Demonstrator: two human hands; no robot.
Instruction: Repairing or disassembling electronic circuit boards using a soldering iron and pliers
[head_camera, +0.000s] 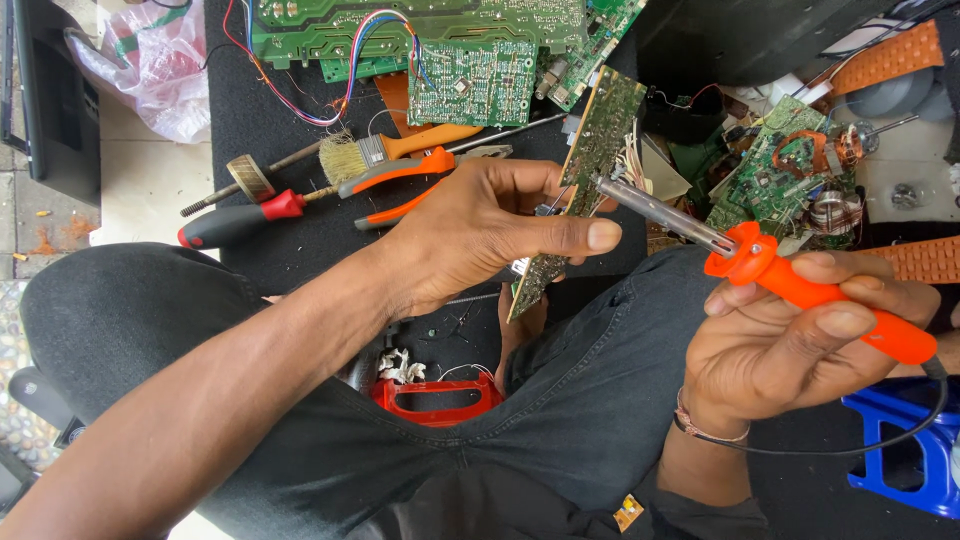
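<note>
Far left of our hands, on the black mat (300, 230), we see a screwdriver (240, 220) with a red and black grip, then a brush (375, 152) and orange-handled pliers (405, 180) just above our left wrist. Beyond them lie green boards (470, 80) with coloured wires (345, 90). Below the left forearm a red frame (437, 400) sits between our knees. Our left hand (480, 235) is closed on a board (590, 165), thumb stretched along its near face, fingers curled behind, and it holds the board on edge, tilted, above our lap. The metal tip of the iron (800, 285) touches the board's upper part, just right of the left fingers. Our right hand (800, 350) is wrapped tight around the iron's orange handle, and its black cord (860, 445) loops under the wrist. Above the right hand lies a heap of scrap (790, 170); below it stands a blue stool (905, 445).
</note>
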